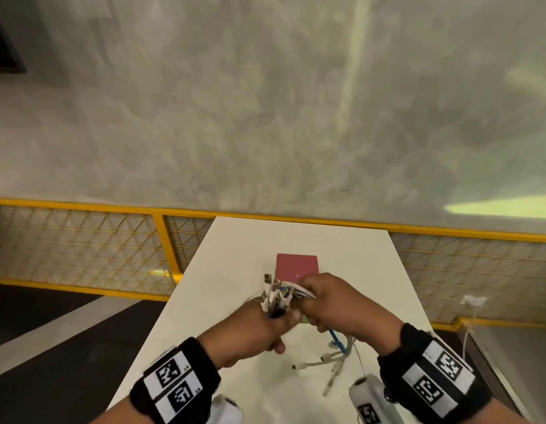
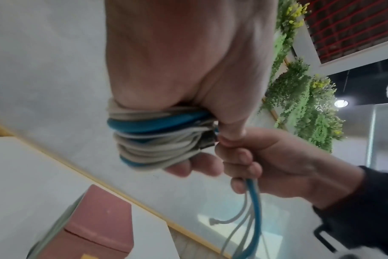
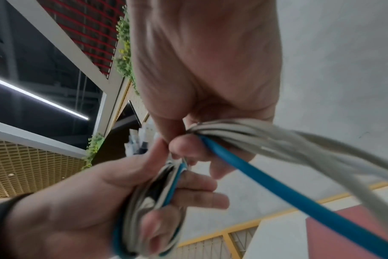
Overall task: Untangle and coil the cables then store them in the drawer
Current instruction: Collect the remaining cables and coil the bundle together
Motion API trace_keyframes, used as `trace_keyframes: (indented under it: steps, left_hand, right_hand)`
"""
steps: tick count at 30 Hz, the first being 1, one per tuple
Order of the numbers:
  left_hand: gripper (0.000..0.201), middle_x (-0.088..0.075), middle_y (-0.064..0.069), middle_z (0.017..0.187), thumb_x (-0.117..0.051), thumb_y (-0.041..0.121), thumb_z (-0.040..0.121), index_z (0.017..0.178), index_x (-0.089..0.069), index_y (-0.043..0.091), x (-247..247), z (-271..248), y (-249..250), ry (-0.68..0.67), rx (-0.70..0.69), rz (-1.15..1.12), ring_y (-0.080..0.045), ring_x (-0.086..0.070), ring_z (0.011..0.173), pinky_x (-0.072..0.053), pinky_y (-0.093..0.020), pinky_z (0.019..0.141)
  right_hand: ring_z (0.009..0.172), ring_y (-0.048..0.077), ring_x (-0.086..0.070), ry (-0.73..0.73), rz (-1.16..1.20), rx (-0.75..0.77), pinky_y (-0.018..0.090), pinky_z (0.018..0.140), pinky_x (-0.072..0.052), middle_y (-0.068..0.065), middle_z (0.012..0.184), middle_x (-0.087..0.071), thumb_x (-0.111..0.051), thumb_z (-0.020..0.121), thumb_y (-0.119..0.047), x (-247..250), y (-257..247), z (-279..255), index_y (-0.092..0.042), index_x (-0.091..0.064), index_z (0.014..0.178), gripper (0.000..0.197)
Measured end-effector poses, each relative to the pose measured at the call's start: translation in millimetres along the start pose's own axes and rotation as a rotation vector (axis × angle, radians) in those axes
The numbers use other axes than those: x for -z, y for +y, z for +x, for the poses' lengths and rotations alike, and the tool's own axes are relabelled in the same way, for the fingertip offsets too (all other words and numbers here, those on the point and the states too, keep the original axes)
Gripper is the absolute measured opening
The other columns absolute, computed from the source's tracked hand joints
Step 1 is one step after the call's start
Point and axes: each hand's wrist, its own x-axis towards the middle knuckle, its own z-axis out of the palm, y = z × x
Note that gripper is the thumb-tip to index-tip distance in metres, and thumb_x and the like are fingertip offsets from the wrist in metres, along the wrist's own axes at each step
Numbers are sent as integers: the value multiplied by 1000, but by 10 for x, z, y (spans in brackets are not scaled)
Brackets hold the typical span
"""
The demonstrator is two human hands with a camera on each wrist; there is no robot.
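A bundle of white cables and one blue cable (image 1: 276, 298) is wound as a coil (image 2: 157, 140) round the fingers of my left hand (image 1: 265, 328), with the plug ends sticking up past the thumb. My right hand (image 1: 323, 304), close beside it, grips the free strands (image 3: 244, 133), among them the blue cable (image 3: 299, 198). The loose ends (image 1: 336, 359) hang down from it to the white table (image 1: 235, 264). Both hands are held above the table. Behind them stands a red drawer box (image 1: 297, 266); whether its drawer is open cannot be seen.
The table is narrow, with edges close on the left and right. A yellow mesh railing (image 1: 161, 234) runs behind it. A white wall socket with a cord (image 1: 473, 301) sits low at the right. Grey floor lies beyond the railing.
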Motion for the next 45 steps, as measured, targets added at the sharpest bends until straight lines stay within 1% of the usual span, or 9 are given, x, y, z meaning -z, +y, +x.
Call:
trace_keyframes:
  steps: [4,10,16,22,27,30,35,40,45]
  left_hand:
    - [35,-68,1,77,-56,45,94,98,-66,12,-34,66,98,144,-108,-219,-17,-59,63,-48,-29,60]
    - [45,-73,-7,101,-69,47,71,95,-69,9,-12,246,191,330,-35,-764,-16,-72,83,-56,-30,71]
    - [20,-75,-13,99,-58,0,91,107,-69,2,9,267,220,315,-10,-1061,-15,-74,80,-59,-26,64]
    - [13,-72,-6,78,-63,7,81,94,-67,8,53,295,249,322,-151,-1076,-10,-67,62,-54,-25,59]
    - [18,-64,-1,65,-54,4,96,83,-64,10,102,369,213,507,-274,-935,-9,-57,53,-45,-26,62]
    - [18,-65,-1,65,-58,0,93,81,-66,10,147,428,134,585,-362,-743,-11,-59,56,-50,-22,58]
    - [22,-69,4,65,-62,2,91,77,-70,17,-119,479,34,541,-317,-630,-10,-63,61,-53,-23,59]
    - [11,-62,-6,59,-73,11,83,74,-68,11,-449,386,1,419,-136,-753,-14,-54,48,-49,-24,50]
    - [19,-56,-6,45,-72,21,71,55,-67,12,-534,202,-6,75,-181,-761,-15,-50,40,-44,-24,48]
  right_hand:
    - [51,13,-59,57,114,27,30,53,-49,2,67,-62,-50,90,-15,-60,-130,-112,-25,-59,85,15]
    - [75,10,-56,192,-176,239,33,71,-51,-7,92,-59,-41,97,-20,-466,-121,-243,-34,-44,123,29]
    - [78,18,-63,252,-48,176,38,72,-54,-2,93,-64,-50,93,-22,-684,48,-309,-40,-36,122,36]
    - [70,7,-57,216,108,25,30,70,-49,-4,81,-63,-65,81,-35,-661,153,-227,-28,-58,88,11]
    - [105,-12,-55,388,217,-19,12,87,-44,-18,116,-60,-69,85,-37,-614,342,-194,-35,-56,117,35]
    - [98,9,-64,433,670,-261,27,83,-47,-1,110,-69,-69,81,-51,-520,374,-217,-22,-64,112,43]
    - [96,32,-72,-52,1314,-600,42,81,-52,19,110,-72,-36,92,-67,-655,373,-120,-1,-51,124,74]
    - [81,25,-70,98,1472,-493,39,77,-56,11,80,-74,-48,97,-32,-578,210,55,-8,-71,99,33]
    - [39,21,-60,58,1489,-507,17,36,-46,13,52,-60,-43,95,-10,-350,204,32,3,-64,85,26]
